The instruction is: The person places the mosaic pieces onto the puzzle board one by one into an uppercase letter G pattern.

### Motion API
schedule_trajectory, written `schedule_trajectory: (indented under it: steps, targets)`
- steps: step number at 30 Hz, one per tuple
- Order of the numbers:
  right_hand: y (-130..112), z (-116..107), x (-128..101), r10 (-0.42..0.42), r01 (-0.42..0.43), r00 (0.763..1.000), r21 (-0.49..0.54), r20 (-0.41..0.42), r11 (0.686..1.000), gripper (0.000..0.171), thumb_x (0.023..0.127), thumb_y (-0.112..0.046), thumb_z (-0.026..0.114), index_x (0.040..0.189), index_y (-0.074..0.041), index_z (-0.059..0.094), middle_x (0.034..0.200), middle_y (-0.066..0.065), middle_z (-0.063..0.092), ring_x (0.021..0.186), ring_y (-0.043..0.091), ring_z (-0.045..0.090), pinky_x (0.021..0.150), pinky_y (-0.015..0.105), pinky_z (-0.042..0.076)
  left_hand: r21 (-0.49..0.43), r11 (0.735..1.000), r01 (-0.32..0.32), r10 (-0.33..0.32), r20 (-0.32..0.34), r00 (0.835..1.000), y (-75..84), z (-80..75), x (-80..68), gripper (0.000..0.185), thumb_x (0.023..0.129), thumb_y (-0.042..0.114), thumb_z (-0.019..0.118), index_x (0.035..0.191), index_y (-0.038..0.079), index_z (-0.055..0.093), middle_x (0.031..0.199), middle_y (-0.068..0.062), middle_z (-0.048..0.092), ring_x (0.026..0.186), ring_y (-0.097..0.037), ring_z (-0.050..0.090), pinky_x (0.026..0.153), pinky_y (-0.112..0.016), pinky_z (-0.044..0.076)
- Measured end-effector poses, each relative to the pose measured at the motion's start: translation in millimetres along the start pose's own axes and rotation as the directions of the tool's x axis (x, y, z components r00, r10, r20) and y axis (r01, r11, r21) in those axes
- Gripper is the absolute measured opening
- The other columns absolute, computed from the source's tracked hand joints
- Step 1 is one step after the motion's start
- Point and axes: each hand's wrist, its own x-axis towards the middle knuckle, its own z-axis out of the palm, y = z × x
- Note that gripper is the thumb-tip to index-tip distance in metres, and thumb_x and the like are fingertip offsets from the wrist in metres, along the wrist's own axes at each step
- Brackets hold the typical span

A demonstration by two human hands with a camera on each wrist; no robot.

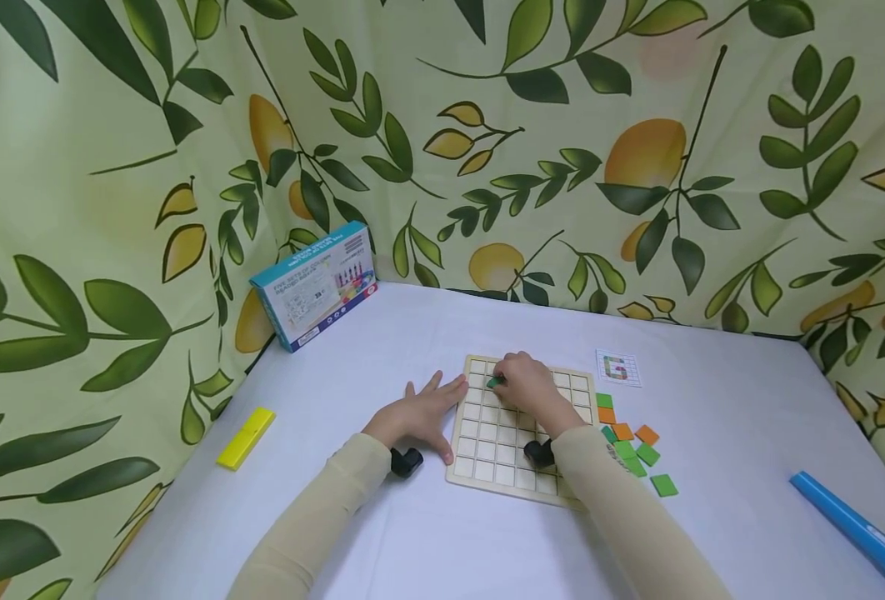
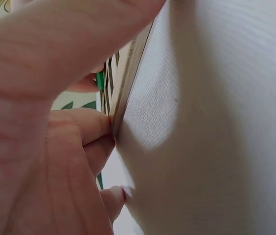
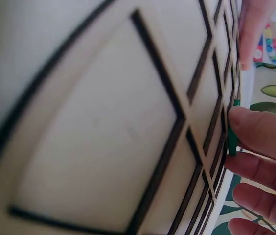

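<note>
A wooden grid board (image 1: 485, 454) lies on the white table. My left hand (image 1: 418, 414) rests at its left edge with the fingers spread, fingertips and thumb touching the frame. Over the upper left part of the grid, my right hand (image 1: 532, 390) pinches a green square tile (image 1: 496, 382) between thumb and finger. The right wrist view has this green tile (image 3: 233, 137) upright against the grid, the other fingers loosely bent below. Several loose green tiles (image 1: 664, 485) and orange tiles (image 1: 647, 434) lie right of the board, partly hidden by the right sleeve.
A small pattern card (image 1: 618, 368) lies beyond the board's upper right corner. At the back left stands a toy box (image 1: 318, 287). A yellow case (image 1: 246, 438) lies at the left, and a long blue object (image 1: 855, 529) at the right edge. A leaf-patterned cloth hangs behind.
</note>
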Motion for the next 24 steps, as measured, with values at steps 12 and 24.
schedule_trajectory:
  steps: [12,24]
  targets:
    - [-2,1,-5,-0.020,0.021,1.000,-0.036,0.006,0.999,0.027,0.079,-0.022,0.073,0.104,-0.013,0.071,0.088,0.001,0.060,0.081,0.018,0.057,0.067,0.034,0.050,0.014,1.000,-0.015,0.015,0.000,1.000,-1.3,3.8,2.2,0.127,0.049,0.049,0.084,0.149,0.017,0.013,0.155,0.005,0.003,0.140,-0.030,-0.006,0.099,-0.070,0.003]
    - [50,-41,-53,0.007,-0.008,0.993,-0.008,-0.121,1.000,0.030,0.080,-0.016,0.072,0.108,-0.006,0.068,0.099,0.009,0.063,0.092,0.027,0.059,0.070,0.040,0.051,-0.021,1.000,-0.017,0.017,-0.020,1.000,-0.9,5.1,1.5,0.128,0.047,0.045,0.086,0.149,0.017,0.014,0.155,0.005,0.003,0.140,-0.031,-0.007,0.099,-0.070,-0.001]
